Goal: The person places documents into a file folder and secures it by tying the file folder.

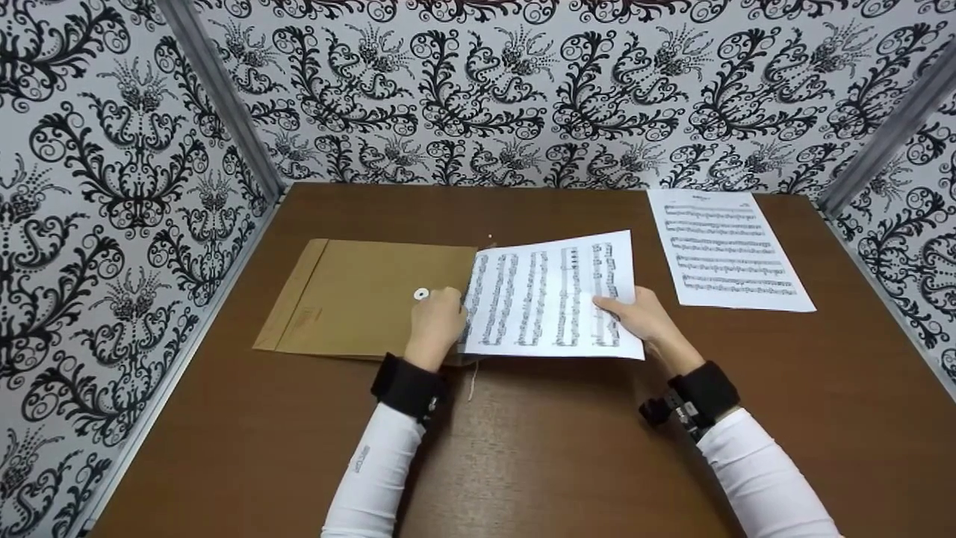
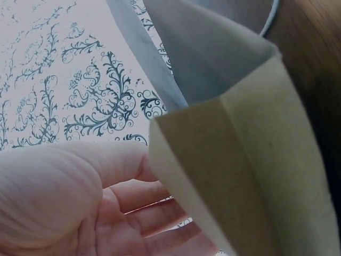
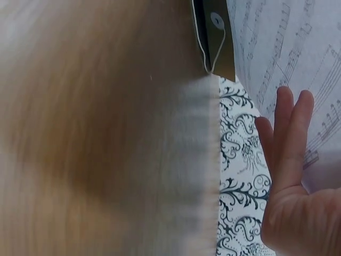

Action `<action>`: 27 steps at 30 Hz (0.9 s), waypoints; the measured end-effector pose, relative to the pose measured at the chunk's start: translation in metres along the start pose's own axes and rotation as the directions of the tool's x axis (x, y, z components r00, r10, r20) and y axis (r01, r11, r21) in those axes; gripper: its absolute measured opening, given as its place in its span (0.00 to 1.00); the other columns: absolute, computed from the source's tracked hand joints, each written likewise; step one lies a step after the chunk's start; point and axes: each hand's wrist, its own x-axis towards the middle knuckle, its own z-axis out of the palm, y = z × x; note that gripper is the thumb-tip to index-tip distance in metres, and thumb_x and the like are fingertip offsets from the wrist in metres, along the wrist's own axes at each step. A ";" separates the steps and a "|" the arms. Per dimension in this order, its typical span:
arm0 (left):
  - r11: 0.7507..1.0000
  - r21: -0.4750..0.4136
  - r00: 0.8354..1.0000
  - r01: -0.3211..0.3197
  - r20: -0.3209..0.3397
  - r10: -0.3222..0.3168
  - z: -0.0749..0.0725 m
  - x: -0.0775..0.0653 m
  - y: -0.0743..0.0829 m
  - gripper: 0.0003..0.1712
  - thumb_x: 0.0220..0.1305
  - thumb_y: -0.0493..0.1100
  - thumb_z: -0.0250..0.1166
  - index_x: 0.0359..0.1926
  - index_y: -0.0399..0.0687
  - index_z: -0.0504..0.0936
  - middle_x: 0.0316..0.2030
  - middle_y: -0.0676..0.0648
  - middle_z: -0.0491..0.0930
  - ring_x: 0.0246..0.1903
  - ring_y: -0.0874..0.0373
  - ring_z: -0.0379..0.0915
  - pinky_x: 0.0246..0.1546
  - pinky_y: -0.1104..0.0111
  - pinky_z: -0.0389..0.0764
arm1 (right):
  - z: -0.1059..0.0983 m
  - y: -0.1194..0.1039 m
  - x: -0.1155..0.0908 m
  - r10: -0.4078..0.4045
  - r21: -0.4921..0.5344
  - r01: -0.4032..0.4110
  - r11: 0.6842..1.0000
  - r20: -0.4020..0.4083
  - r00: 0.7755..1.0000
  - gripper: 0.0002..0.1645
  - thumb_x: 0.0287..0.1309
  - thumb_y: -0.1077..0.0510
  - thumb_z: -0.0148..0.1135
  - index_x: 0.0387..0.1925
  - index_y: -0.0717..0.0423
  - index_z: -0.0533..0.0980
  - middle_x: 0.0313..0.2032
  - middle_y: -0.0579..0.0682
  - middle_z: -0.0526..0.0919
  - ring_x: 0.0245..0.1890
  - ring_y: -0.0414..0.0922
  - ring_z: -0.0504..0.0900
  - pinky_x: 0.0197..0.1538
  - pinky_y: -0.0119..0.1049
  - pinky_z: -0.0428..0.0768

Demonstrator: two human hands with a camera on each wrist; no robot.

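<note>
A brown paper envelope (image 1: 373, 291) lies on the table with its mouth facing right. My left hand (image 1: 438, 317) grips the edge of that mouth near the white button; in the left wrist view the envelope (image 2: 240, 160) gapes beside the thumb. A sheet of music (image 1: 553, 299), turned sideways, has its left end at the envelope's mouth. My right hand (image 1: 641, 317) holds its right end, thumb on top and the other fingers beneath. From below, the right wrist view shows those fingers extended along the sheet's underside (image 3: 266, 53).
Another music sheet (image 1: 728, 250) lies at the back right of the brown table (image 1: 538, 448). A pale string (image 1: 473, 381) trails from the envelope's mouth toward the front. Patterned walls (image 1: 508, 90) enclose the table at the back and sides.
</note>
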 end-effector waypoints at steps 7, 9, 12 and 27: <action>1.000 0.004 1.000 -0.005 -0.011 0.005 0.002 0.000 0.001 0.09 0.67 0.36 0.63 0.34 0.32 0.85 0.39 0.32 0.89 0.38 0.36 0.87 0.37 0.45 0.85 | 0.014 -0.002 0.003 -0.014 0.044 0.015 0.999 -0.031 0.999 0.28 0.72 0.56 0.59 0.65 0.70 0.71 0.34 0.45 0.88 0.27 0.35 0.87 0.32 0.29 0.85; 1.000 0.007 1.000 -0.007 -0.014 0.007 0.002 -0.001 0.002 0.09 0.66 0.36 0.63 0.35 0.32 0.85 0.39 0.32 0.89 0.38 0.36 0.87 0.37 0.45 0.85 | 0.018 -0.003 0.004 -0.017 0.046 0.018 0.999 -0.034 0.999 0.27 0.72 0.56 0.59 0.65 0.69 0.71 0.37 0.48 0.89 0.27 0.35 0.87 0.33 0.29 0.85; 1.000 0.007 1.000 -0.012 -0.021 0.012 0.003 0.000 0.002 0.09 0.66 0.35 0.63 0.34 0.32 0.85 0.39 0.32 0.89 0.37 0.36 0.87 0.37 0.46 0.85 | 0.024 -0.005 0.006 -0.014 0.057 0.016 0.998 -0.034 0.999 0.27 0.73 0.56 0.58 0.66 0.68 0.71 0.40 0.52 0.89 0.28 0.36 0.88 0.33 0.29 0.86; 0.999 0.000 0.998 -0.037 -0.051 0.037 0.005 -0.001 0.001 0.07 0.64 0.34 0.65 0.33 0.31 0.85 0.37 0.31 0.88 0.37 0.35 0.87 0.36 0.45 0.85 | 0.052 -0.014 0.018 -0.024 0.093 0.024 0.995 -0.008 1.000 0.27 0.73 0.57 0.57 0.68 0.67 0.70 0.53 0.68 0.85 0.29 0.35 0.88 0.33 0.28 0.86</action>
